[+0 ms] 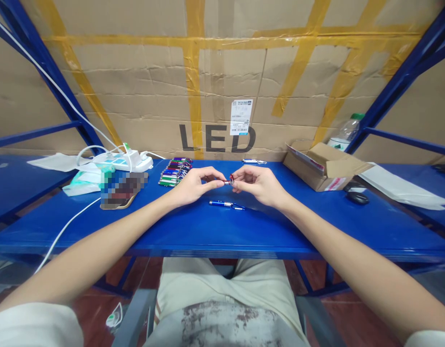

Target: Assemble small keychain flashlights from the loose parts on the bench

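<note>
Over the middle of the blue table my left hand [202, 185] and my right hand [257, 185] meet, fingertips close together. Between them they pinch a small red and silver keychain flashlight [228, 182]; the fingers cover most of it. Just below, a blue keychain flashlight [220, 204] with a blue clip lies on the table. Beyond my left hand, several keychain flashlights [171, 172] in green, blue, red and purple lie side by side in a row. Another blue flashlight [252, 161] lies at the back by the cardboard.
At left are a phone [122, 193], a plastic packet [87, 180] and a white power strip [124, 159] with cables. To the right are an open cardboard box [323, 166], a black object [357, 197], papers [403, 185] and a bottle [347, 132]. Taped cardboard [146, 96] stands behind.
</note>
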`<action>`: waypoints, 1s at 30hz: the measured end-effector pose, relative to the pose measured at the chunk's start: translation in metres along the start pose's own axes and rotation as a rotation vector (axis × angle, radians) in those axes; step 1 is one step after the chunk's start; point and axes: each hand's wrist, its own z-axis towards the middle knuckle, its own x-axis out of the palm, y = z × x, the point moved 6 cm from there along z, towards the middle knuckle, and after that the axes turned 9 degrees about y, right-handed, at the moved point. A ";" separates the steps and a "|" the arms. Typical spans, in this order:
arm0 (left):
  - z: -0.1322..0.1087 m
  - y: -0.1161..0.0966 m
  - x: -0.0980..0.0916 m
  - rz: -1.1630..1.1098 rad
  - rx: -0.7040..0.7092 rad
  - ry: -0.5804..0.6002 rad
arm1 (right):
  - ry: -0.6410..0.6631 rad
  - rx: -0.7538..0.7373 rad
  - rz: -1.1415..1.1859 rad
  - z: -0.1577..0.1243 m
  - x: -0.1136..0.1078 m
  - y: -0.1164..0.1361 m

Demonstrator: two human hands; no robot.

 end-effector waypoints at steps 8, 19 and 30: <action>0.000 0.000 -0.001 0.034 0.008 -0.011 | -0.021 -0.033 -0.061 -0.002 -0.002 0.000; 0.000 -0.001 -0.008 0.044 0.000 -0.039 | -0.033 -0.113 -0.265 -0.003 -0.003 0.007; 0.001 0.005 -0.011 0.122 -0.018 -0.068 | -0.010 -0.226 -0.539 -0.004 -0.005 0.012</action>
